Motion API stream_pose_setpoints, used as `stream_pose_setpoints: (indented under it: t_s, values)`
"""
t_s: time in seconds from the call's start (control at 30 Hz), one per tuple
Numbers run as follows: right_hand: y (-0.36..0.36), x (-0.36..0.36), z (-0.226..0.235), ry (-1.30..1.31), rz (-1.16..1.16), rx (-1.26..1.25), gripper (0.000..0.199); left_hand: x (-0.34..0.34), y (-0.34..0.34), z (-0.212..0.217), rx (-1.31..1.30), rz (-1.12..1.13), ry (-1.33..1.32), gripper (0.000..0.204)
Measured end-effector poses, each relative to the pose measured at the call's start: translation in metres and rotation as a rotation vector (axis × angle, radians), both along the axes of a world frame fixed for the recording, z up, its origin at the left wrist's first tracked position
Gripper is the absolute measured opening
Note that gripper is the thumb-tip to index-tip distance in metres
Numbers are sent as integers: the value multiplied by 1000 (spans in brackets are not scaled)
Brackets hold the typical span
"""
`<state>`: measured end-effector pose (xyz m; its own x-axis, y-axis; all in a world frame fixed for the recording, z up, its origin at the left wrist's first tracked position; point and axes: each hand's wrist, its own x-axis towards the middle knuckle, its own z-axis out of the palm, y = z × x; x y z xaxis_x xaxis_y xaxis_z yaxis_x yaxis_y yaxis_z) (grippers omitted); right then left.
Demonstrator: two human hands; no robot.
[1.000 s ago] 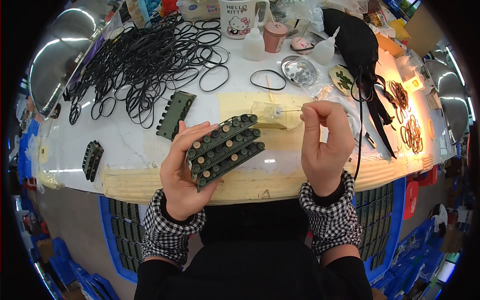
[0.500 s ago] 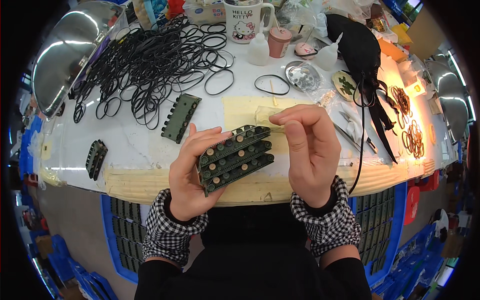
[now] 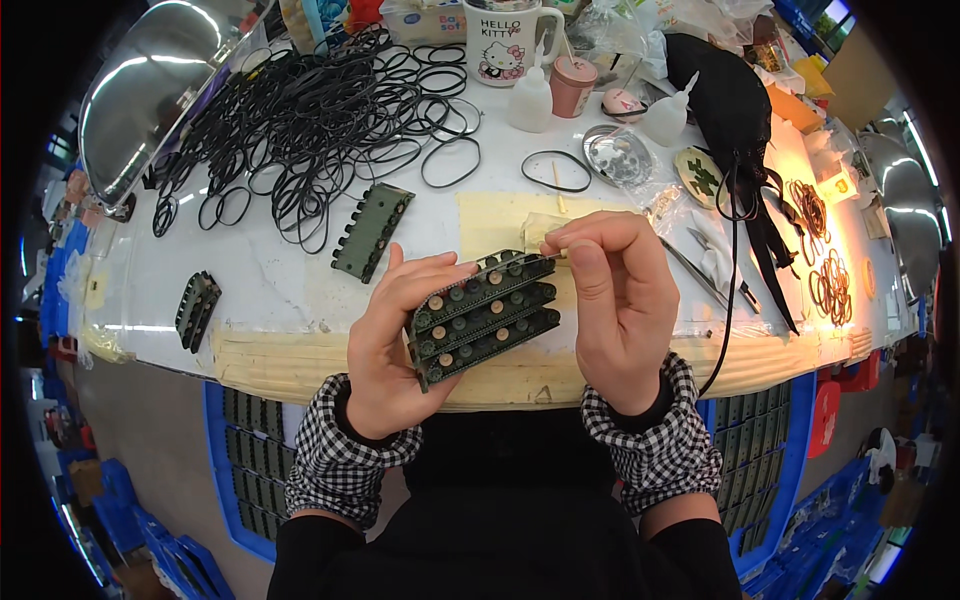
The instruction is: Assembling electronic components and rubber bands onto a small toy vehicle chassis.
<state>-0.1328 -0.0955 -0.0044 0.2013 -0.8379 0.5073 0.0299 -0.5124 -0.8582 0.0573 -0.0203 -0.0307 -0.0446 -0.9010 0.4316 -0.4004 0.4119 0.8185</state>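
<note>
My left hand (image 3: 385, 350) grips a stack of dark green toy tank track pieces (image 3: 488, 325), held tilted above the table's front edge. Three rows of small wheels, some tan and some dark, show on the stack. My right hand (image 3: 628, 305) is closed in a pinch at the stack's upper right end. Whatever lies between its thumb and finger is too small to name. Left of my left hand, a larger green piece with knobs along one side (image 3: 372, 232) lies on the table, and further left rests a small track piece (image 3: 197, 310).
Black rubber bands (image 3: 310, 130) are heaped at the back left. A mug (image 3: 503, 45), a pink cup (image 3: 573, 85), squeeze bottles (image 3: 530, 100) and a metal dish (image 3: 612, 155) stand at the back. Tweezers (image 3: 690, 270) lie at the right. Blue trays (image 3: 222, 470) of green parts flank my lap.
The view has shifted slightly, so the table things sit a little further right. My left hand and the stack are nearer my right hand, which keeps its pinch.
</note>
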Motion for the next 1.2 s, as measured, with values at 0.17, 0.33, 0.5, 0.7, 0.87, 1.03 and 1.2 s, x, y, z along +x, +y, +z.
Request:
stream_pose_setpoints:
  t_s: [0.17,0.33,0.5,0.7,0.87,1.03,1.2]
  values:
    - [0,-1,1,-21,21,15,8,0,0,1,6,-4,9,51]
    - [0,-1,2,-27,38,26,9,-1,1,0,16,-1,17,52]
    - [0,-2,5,-30,36,22,8,1,0,0,17,-8,24,52]
    - [-1,-5,5,-39,16,9,9,1,0,-2,17,-12,31,52]
    - [-1,-8,8,-61,13,17,9,0,1,-3,29,-31,135,52]
    - [-2,-11,9,-72,5,13,10,-1,0,-1,47,-63,196,52]
    - [-2,-12,9,-84,4,20,10,-1,-1,0,42,-79,210,51]
